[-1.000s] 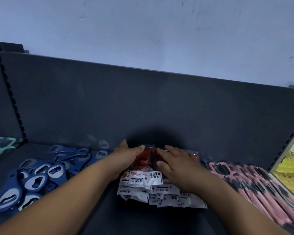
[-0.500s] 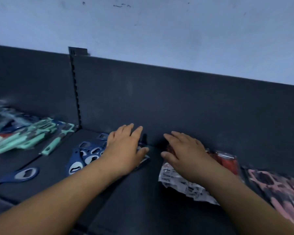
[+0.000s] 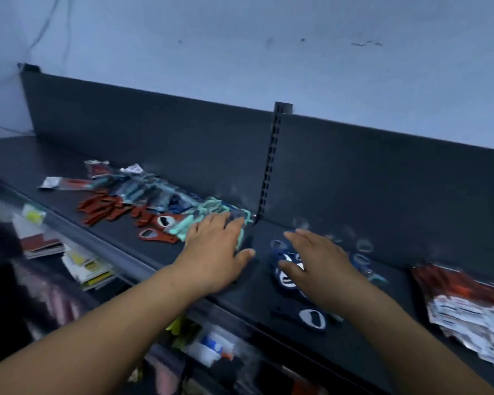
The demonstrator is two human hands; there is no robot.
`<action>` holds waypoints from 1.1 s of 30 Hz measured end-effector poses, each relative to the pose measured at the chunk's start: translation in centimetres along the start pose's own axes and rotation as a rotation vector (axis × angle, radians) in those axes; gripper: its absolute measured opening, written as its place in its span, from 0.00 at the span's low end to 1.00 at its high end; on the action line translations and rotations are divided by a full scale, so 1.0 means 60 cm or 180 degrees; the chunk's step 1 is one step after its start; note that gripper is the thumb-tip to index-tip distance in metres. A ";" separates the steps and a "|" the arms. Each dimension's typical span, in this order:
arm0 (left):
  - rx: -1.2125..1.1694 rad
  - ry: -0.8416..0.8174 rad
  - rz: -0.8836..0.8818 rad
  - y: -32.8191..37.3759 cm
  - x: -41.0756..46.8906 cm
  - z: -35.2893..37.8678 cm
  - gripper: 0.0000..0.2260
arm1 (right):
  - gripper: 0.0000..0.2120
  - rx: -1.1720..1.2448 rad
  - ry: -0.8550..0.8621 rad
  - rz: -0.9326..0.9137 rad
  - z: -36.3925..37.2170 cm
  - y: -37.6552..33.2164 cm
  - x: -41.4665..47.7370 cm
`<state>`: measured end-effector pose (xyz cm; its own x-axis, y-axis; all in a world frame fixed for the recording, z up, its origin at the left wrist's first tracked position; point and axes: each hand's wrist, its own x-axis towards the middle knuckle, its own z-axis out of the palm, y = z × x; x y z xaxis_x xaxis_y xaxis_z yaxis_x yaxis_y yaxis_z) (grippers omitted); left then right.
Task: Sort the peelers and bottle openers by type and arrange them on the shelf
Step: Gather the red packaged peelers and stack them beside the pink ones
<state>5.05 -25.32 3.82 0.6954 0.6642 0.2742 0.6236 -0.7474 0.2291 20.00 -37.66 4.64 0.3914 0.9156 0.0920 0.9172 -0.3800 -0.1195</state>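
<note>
Nearest, on the lower tier, blurred boxed goods [image 3: 83, 263] are seen. Above them, on the dark metal shelf [image 3: 143, 249], the left hand [image 3: 214, 252] is laid flat with fingers straight, its tips on the mint-green plastic peelers [image 3: 203, 219]; nothing is gripped. The right hand [image 3: 317, 263] is spread over the loose dark-blue bottle openers [image 3: 311, 317], likewise empty; contact cannot be told. A stack of red, white-labelled packets [image 3: 468, 303] is gathered at the right. Farther left, rust-red bottle openers [image 3: 154, 223] and dark wrapped packets [image 3: 137, 189] are tangled with the peelers, so sorting is judged about half done. A slotted black upright [image 3: 270, 166] is set between heap and blue group.
</note>
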 end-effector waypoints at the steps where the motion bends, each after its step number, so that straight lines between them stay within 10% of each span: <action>1: 0.0008 0.0008 -0.0027 -0.032 -0.008 -0.010 0.31 | 0.30 0.0025 -0.0009 -0.0009 0.008 -0.031 0.008; 33: -0.0057 -0.0085 -0.0993 -0.474 0.095 -0.077 0.27 | 0.25 0.0676 -0.0179 -0.0359 0.106 -0.373 0.387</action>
<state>-10.37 -0.36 3.16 0.4808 0.8615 0.1635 0.8022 -0.5074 0.3148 8.09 -7.05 3.19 0.2772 0.9588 0.0621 0.9163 -0.2444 -0.3173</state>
